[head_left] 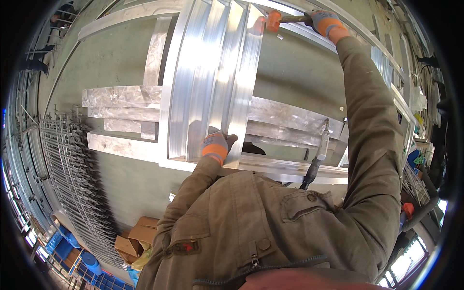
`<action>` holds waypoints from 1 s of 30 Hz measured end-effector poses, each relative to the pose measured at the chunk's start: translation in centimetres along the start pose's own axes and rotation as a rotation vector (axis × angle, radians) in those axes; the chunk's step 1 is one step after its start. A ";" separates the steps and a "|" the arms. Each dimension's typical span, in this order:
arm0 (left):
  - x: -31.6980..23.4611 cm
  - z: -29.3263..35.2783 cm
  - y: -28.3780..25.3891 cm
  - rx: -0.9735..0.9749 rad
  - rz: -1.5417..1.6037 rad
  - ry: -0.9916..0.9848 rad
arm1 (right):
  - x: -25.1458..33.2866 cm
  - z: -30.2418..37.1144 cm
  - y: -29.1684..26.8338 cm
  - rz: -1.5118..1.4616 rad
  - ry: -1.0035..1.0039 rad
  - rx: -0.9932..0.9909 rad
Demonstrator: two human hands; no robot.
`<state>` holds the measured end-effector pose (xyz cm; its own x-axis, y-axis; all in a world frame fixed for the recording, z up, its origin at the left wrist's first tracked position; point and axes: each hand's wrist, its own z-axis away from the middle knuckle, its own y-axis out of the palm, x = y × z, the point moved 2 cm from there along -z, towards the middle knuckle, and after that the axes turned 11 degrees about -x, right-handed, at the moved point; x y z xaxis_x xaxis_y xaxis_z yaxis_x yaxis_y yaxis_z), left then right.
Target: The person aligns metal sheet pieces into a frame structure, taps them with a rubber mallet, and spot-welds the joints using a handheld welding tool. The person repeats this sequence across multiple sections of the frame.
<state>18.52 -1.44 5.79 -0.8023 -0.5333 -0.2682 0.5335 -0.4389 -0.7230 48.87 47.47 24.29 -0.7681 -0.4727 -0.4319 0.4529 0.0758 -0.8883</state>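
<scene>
My right hand (pixel 326 22), in a grey and orange glove, is closed round the dark handle of a mallet (pixel 274 21) at the upper right. The mallet's orange head is beside the far end of a ribbed aluminium panel (pixel 200 82). Several long, shiny ribs run along this panel, away from me. Near its close end, my left hand (pixel 216 146), gloved alike, grips one of the ribs, thumb on the right side and fingers on the left. The panel lies within an aluminium frame (pixel 285 163), whose near bar crosses just in front of my chest.
Flat metal bars (pixel 123 100) lie crosswise under the panel. A slim tool with a black handle (pixel 311 172) leans on the frame at right. Stacked thin metal rods (pixel 72 169) fill the left side. Cardboard boxes (pixel 143 231) and a blue container (pixel 90 262) stand at lower left.
</scene>
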 end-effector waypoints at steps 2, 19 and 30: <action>0.0 -0.1 -0.1 0.037 0.012 -0.022 | -0.2 0.6 0.2 -0.032 0.028 -0.001; 0.9 -0.1 0.3 0.059 -0.004 0.047 | 15.0 7.0 0.8 -0.756 0.250 -0.083; 0.9 -0.1 -0.1 0.020 -0.043 0.144 | 11.4 9.4 1.1 -0.491 0.367 -0.066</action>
<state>17.70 -1.84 5.54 -0.8537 -0.4050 -0.3273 0.5021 -0.4740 -0.7233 44.84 33.92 19.86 -0.9908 -0.1342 0.0151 -0.0133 -0.0141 -0.9998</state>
